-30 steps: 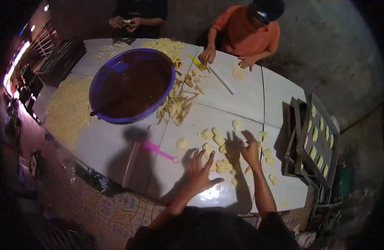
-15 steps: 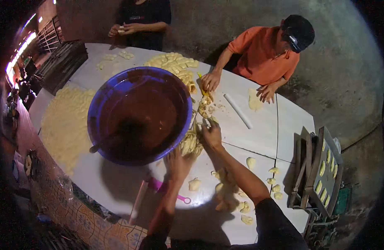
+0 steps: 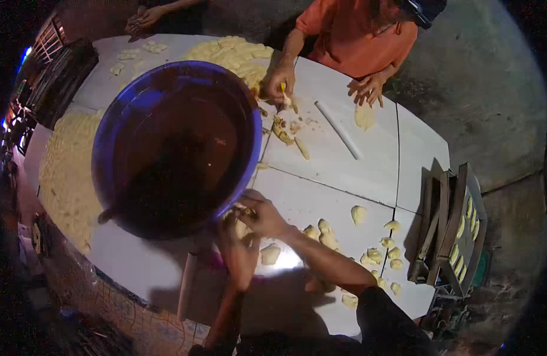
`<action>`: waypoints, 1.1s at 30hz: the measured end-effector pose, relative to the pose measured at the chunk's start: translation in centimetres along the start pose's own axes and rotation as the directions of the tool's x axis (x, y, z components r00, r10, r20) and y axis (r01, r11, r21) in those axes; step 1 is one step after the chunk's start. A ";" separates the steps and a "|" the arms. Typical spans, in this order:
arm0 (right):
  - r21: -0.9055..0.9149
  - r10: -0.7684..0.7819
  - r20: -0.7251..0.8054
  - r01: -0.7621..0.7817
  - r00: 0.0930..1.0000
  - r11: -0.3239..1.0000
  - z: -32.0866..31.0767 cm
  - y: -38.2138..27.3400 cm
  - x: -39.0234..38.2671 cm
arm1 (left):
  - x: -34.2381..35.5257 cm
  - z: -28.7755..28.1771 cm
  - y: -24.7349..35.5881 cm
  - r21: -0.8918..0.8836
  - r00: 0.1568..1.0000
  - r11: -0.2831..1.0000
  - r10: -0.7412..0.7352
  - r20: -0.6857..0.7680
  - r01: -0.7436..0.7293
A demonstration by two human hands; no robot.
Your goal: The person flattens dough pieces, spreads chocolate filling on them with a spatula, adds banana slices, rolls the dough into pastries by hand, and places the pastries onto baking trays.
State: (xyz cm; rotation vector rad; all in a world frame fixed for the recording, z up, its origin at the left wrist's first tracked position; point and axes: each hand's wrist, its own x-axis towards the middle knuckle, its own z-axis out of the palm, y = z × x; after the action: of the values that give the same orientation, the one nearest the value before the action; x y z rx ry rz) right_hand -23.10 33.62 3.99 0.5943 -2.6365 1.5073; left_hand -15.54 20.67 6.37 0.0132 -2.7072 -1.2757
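Note:
My left hand (image 3: pixel 241 258) and my right hand (image 3: pixel 266 218) meet at the near right rim of a large blue basin (image 3: pixel 255 139). Their curled fingers close together around pale dough pieces (image 3: pixel 244 228), partly hidden by the fingers. How many pieces each hand holds cannot be made out. The basin contains a dark brown surface, much of it in shadow. Just right of my hands lies a loose lump of dough (image 3: pixel 270 254), with several more lumps (image 3: pixel 327 234) beyond my right forearm.
Filled dough pieces (image 3: pixel 235 56) cover the table behind and left of the basin. A rolling pin (image 3: pixel 187 288) lies near me, a white rod (image 3: pixel 337 130) farther off. Opposite, a person in orange holds a yellow-handled tool (image 3: pixel 283 87). Trays (image 3: pixel 457 231) stand at the right edge.
Both hands have drawn nearer to me and closed together, taking dough pieces from the heap right of the basin. The view has shifted, and the person opposite has lifted the yellow-handled tool.

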 end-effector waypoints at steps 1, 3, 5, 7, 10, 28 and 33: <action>0.098 0.000 0.092 -0.009 0.996 0.995 -0.6 -0.2 0.1 | -0.9 -0.8 0.2 -0.023 0.991 0.991 -0.132 0.027 0.132; 0.221 0.201 -0.034 -0.188 0.979 0.957 -1.2 -0.2 1.0 | -3.5 -1.1 -2.0 -0.151 0.983 0.971 -0.184 0.014 0.184; 0.161 0.276 -0.303 -0.237 0.912 0.958 -1.9 0.4 3.4 | -5.6 -2.3 -2.4 -0.029 0.989 0.994 -0.111 -0.098 0.109; 0.037 0.184 -0.355 -0.183 0.917 0.982 -3.1 2.6 5.8 | -6.8 -4.8 0.2 -0.165 0.988 0.982 -0.106 -0.110 0.087; 0.006 0.307 -0.021 -0.307 0.951 0.952 -0.9 1.8 4.7 | -9.9 -7.3 -1.8 -0.069 0.988 0.995 0.059 -0.144 -0.069; 0.633 0.623 -0.620 0.165 -0.476 0.756 -10.3 -7.0 -65.3 | -27.7 -17.0 -8.7 0.055 0.243 0.935 -0.148 0.959 0.351; 0.619 0.967 -0.014 0.757 -0.254 0.208 6.7 2.4 -80.1 | -32.1 -14.0 -9.6 0.102 0.335 0.951 -0.202 0.920 0.292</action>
State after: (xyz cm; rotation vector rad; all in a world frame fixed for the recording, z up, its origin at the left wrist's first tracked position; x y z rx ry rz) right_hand 51.16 53.45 -19.68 -1.3351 0.1860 1.8640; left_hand 17.62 6.07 3.56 -0.4850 -3.6983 -1.9332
